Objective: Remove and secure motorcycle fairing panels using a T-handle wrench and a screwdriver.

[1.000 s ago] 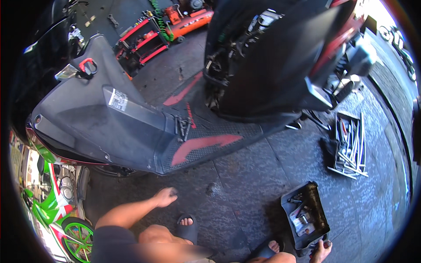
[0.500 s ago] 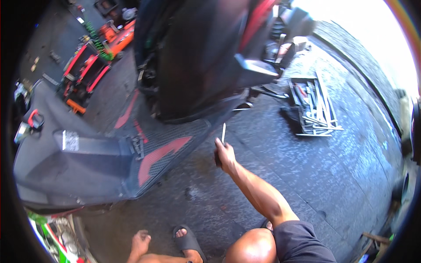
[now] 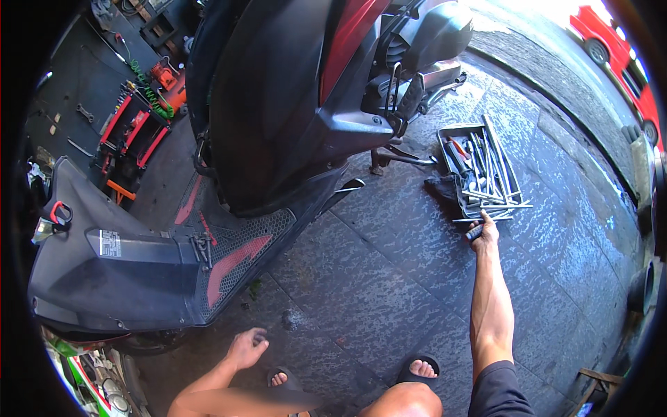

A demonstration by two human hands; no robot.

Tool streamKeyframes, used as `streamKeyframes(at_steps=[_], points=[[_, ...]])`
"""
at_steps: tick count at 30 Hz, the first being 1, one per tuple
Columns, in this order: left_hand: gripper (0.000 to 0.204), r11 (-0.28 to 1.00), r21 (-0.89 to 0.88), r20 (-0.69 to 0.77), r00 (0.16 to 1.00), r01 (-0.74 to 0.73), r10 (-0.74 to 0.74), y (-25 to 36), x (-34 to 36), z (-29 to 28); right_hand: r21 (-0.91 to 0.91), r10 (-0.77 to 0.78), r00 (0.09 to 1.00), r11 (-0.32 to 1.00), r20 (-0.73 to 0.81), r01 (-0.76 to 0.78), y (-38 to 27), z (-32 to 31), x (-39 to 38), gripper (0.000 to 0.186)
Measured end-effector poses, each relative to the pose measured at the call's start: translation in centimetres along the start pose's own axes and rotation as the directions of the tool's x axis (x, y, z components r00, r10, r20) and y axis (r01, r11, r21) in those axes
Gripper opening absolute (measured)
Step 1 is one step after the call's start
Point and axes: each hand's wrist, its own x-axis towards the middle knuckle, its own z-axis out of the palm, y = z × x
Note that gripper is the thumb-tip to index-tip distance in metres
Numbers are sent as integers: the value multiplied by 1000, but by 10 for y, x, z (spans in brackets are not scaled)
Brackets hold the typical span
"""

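Observation:
My right hand (image 3: pixel 485 233) is stretched out to the near edge of a tool tray (image 3: pixel 517 187). Its fingers are closed around the dark handle of a screwdriver (image 3: pixel 474 233), whose shaft cannot be told apart from the tools there. Wrenches, long metal rods and red-handled pliers (image 3: pixel 457 148) fill the tray, some sticking out over its edge. In front of my left knee, my left hand (image 3: pixel 247 349) hangs with curled fingers; a dark patch shows at the fingertips, and I cannot make out whether it is a small object.
A dark scooter (image 3: pixel 271 104) with a red-marked footboard (image 3: pixel 240 260) fills the left and middle. Its side stand (image 3: pixel 410 158) reaches toward the tray. Behind stand a red tool cart (image 3: pixel 132 128) and an orange compressor (image 3: pixel 170 83). A red vehicle (image 3: pixel 604 35) is outside at the upper right.
My right hand has moved from beside the scooter's footboard rightward to the tool tray with the screwdriver. My left hand has risen slightly and shifted right. The view has turned a little.

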Motion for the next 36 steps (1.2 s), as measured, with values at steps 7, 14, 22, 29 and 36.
streamKeyframes(at_steps=[7,14,22,29,36], points=[[43,978,71,120,975,-198,189,75,30,-2,-106,-94,996,990,12,95,10,-9,-2,25],[44,946,171,198,950,-277,242,96,48,16,-182,-97,995,978,15,98,26,-76,-89,24],[39,826,101,384,787,-555,482,171,95,90,-265,-112,986,961,-120,77,41,-187,-202,28],[35,765,-150,247,725,-627,643,274,118,147,-715,-654,756,535,-13,450,16,-215,-244,22],[34,693,-244,259,643,-679,721,306,105,169,-825,-433,727,-458,532,331,-68,-108,-151,32]])
